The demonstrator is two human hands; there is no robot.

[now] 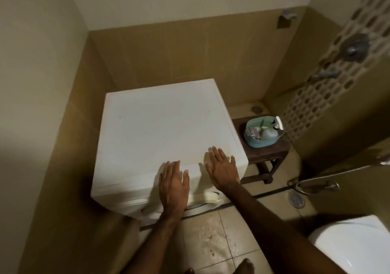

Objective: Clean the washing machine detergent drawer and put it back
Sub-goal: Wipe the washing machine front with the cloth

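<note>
Over the washing machine (166,130) both hands hover flat, left hand (173,186) and right hand (221,168) holding nothing; the drawer could stick if yanked.

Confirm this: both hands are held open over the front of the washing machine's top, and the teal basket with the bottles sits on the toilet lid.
One thing is wrong. The head view shows the teal basket on the dark wooden stool beside the washing machine, not on the toilet. The left hand and right hand are open, as stated.

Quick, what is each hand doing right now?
Left hand: open, holding nothing, over the washing machine.
Right hand: open, holding nothing.
</note>
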